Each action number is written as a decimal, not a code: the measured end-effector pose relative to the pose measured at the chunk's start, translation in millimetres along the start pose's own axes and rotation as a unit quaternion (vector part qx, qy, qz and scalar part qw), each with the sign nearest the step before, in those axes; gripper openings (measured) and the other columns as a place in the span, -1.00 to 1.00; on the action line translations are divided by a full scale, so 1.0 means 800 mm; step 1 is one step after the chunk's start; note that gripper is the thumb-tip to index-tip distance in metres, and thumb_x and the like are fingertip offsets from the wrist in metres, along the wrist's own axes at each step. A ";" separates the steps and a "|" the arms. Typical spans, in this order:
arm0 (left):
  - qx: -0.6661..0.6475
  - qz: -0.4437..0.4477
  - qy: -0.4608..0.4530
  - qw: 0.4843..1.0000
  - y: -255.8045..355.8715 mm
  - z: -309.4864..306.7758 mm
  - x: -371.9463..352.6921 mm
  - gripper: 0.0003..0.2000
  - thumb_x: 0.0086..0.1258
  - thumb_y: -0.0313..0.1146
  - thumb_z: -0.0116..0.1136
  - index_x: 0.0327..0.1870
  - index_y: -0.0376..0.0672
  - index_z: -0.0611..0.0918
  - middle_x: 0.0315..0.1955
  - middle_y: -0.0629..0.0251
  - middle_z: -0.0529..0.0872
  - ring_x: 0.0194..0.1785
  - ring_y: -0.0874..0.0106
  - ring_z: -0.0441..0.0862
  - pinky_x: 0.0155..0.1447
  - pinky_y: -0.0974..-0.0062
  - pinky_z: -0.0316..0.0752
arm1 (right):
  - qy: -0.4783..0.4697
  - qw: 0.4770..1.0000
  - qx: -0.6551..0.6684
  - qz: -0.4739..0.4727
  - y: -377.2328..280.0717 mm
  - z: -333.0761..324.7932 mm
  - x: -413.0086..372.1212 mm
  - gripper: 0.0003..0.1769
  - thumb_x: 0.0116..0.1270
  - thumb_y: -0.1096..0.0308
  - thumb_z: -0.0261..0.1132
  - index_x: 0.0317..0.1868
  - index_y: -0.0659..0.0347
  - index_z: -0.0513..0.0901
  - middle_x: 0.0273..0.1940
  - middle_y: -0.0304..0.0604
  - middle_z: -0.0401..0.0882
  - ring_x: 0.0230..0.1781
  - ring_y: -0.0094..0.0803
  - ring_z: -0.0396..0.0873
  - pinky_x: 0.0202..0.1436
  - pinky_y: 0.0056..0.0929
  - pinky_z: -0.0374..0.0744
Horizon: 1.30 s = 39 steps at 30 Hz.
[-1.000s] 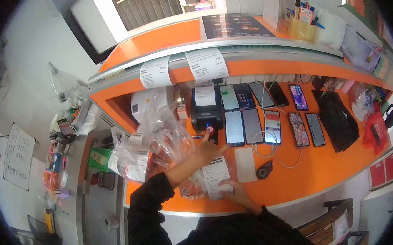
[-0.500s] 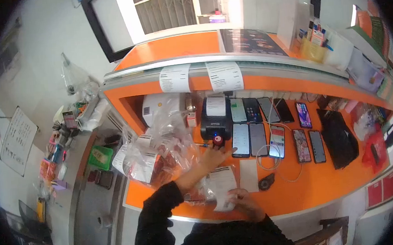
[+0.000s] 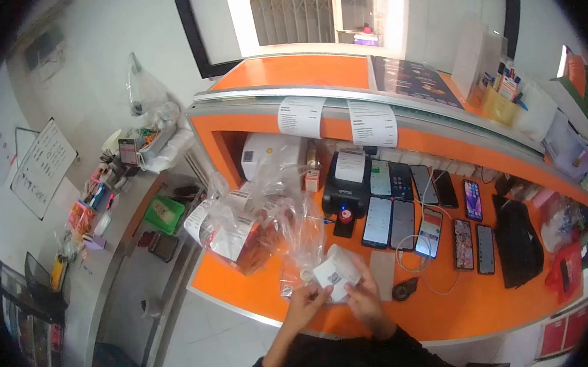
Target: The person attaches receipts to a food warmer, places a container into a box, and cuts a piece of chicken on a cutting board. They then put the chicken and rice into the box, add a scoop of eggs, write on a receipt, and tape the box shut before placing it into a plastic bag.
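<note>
A white printed receipt (image 3: 336, 274) with a square code is held up over the front of the orange counter, its top end curling. My left hand (image 3: 305, 307) is closed on its lower left edge, thumb on the paper. On the opposite side, my right hand (image 3: 366, 301) grips the receipt's right edge, the thumb in front. Just behind the left hand, a clear plastic bag (image 3: 303, 241) reaches up to the paper. Beyond the hands stands a black receipt printer (image 3: 344, 195) with a paper slip out of its top and a small red-topped object (image 3: 345, 217) in front.
Several phones (image 3: 376, 222) lie right of the printer, with a white cable (image 3: 409, 265) looped among them. A black tape dispenser (image 3: 404, 289) sits near the right hand. Bagged packages (image 3: 233, 235) fill the counter's left. Two receipts (image 3: 373, 123) hang from the upper shelf.
My left hand has come back from in front of the printer to the receipt. The receipt is now raised between both hands. The camera view has shifted.
</note>
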<state>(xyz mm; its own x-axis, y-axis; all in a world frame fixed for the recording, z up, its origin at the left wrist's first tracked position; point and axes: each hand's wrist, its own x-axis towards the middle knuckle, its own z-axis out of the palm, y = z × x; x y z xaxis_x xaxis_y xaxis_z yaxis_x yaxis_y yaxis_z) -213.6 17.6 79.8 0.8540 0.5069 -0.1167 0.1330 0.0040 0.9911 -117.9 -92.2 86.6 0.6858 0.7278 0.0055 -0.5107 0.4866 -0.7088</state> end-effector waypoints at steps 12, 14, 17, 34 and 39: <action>-0.113 -0.169 -0.009 0.979 -0.117 0.011 -0.105 -0.78 0.32 -0.33 -0.01 -0.35 -0.33 0.57 -0.51 0.38 0.57 -0.40 0.59 0.48 -0.30 0.67 0.37 | -0.160 0.557 -0.787 -0.212 0.043 -0.005 0.083 -0.45 0.06 0.29 0.23 0.04 0.37 0.30 -0.05 0.15 0.35 -0.02 -0.03 0.33 0.03 -0.21 0.30; -0.063 -0.164 0.017 0.984 -0.118 0.006 -0.106 -0.78 0.31 -0.34 -0.01 -0.36 -0.34 0.57 -0.53 0.36 0.57 -0.42 0.58 0.48 -0.30 0.66 0.37 | -0.176 0.614 -0.728 -0.248 0.055 -0.002 0.090 -0.51 0.06 0.29 0.22 -0.02 0.36 0.35 -0.17 0.16 0.42 -0.17 0.02 0.42 -0.09 -0.22 0.38; -0.052 -0.149 0.054 0.986 -0.127 0.000 -0.096 -0.80 0.31 -0.37 -0.01 -0.37 -0.35 0.57 -0.55 0.35 0.58 -0.43 0.55 0.49 -0.31 0.64 0.38 | -0.173 0.711 -0.650 -0.205 0.047 0.001 0.092 -0.62 0.06 0.33 0.18 -0.12 0.36 0.41 -0.31 0.15 0.48 -0.32 0.02 0.47 -0.20 -0.22 0.43; 0.322 0.117 0.184 0.921 -0.063 -0.052 -0.012 -0.78 0.06 -0.38 0.14 -0.26 -0.24 0.54 -0.59 0.09 0.54 -0.44 0.14 0.54 -0.31 0.31 0.43 | -0.115 0.843 -0.494 -0.181 0.025 0.020 0.078 -0.78 0.10 0.45 0.10 -0.25 0.41 0.46 -0.44 0.11 0.50 -0.39 -0.09 0.53 -0.34 -0.30 0.43; 0.363 0.137 0.286 0.876 -0.128 -0.158 0.012 -0.89 0.09 -0.41 0.10 -0.42 -0.24 0.58 -0.57 0.09 0.55 -0.45 0.17 0.53 -0.36 0.33 0.40 | -0.164 0.809 -0.547 -0.136 0.055 -0.006 0.125 -0.66 0.09 0.43 0.13 -0.09 0.38 0.42 -0.23 0.16 0.46 -0.18 0.00 0.45 -0.12 -0.24 0.40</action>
<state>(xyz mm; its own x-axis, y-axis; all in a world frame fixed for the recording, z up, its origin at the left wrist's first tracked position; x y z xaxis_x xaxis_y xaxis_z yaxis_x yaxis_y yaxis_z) -282.5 131.0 -14.5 0.5391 0.7536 0.3760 0.4247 -0.6288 0.6513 -69.0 -0.5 52.7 0.4293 0.8422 0.3261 0.5246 0.0613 -0.8491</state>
